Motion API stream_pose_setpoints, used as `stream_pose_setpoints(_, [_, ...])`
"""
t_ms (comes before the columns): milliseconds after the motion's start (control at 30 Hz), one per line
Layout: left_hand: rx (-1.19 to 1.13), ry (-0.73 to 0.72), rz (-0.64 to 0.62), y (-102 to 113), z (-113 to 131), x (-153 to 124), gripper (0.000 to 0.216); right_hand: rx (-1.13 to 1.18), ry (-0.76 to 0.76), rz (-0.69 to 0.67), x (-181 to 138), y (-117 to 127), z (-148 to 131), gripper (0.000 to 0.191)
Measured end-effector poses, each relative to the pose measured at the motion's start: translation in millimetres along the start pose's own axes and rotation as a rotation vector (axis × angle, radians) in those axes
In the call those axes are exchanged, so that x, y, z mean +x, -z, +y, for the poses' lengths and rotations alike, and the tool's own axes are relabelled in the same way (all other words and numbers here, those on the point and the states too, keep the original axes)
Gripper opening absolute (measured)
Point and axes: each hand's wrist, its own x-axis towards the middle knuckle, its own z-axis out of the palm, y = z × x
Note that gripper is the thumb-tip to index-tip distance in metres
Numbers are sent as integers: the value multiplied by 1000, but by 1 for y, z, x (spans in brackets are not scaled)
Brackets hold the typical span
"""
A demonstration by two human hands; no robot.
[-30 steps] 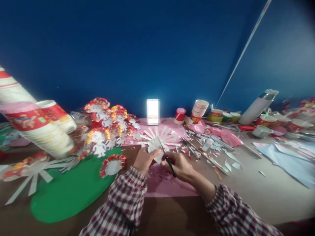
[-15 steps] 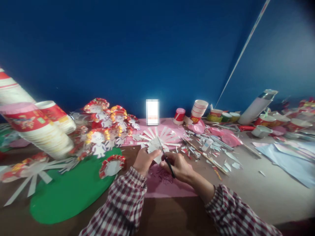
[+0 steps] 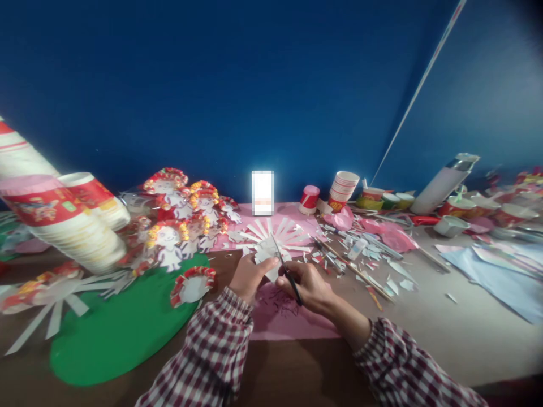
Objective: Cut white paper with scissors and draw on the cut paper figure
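I saw the left hand (image 3: 248, 277) pinching a white paper cutout (image 3: 266, 255), small and ragged and fringed with strips, just past its fingertips. The right hand (image 3: 309, 287), close beside it, gripped black-handled scissors (image 3: 289, 277) — blades against the paper's near edge, a pink sheet (image 3: 292, 323) beneath both.

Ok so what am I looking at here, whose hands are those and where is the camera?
There is no machine: these are a person's two bare hands, seen from a camera worn on their head, looking forward and down. The left hand pinches a white paper cut-out; the right hand holds scissors with the blades at the paper. Under them lies a pink sheet on a brown table. To the left are a green disc, paper dolls and stacked cups; to the right, paper scraps.
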Motion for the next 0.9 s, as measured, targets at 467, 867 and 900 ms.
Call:
stream_pose_setpoints(467, [74,-28,0,4,-3,4,22,36,-9,2,0,0,4,28])
stream_pose_setpoints(867, [109,-7,26,5,-3,5,26,16,-5,-8,2,2,3,28])
stream_pose_setpoints(900, [106,-6,35,5,-3,5,26,5,-8,-10,2,2,3,28])
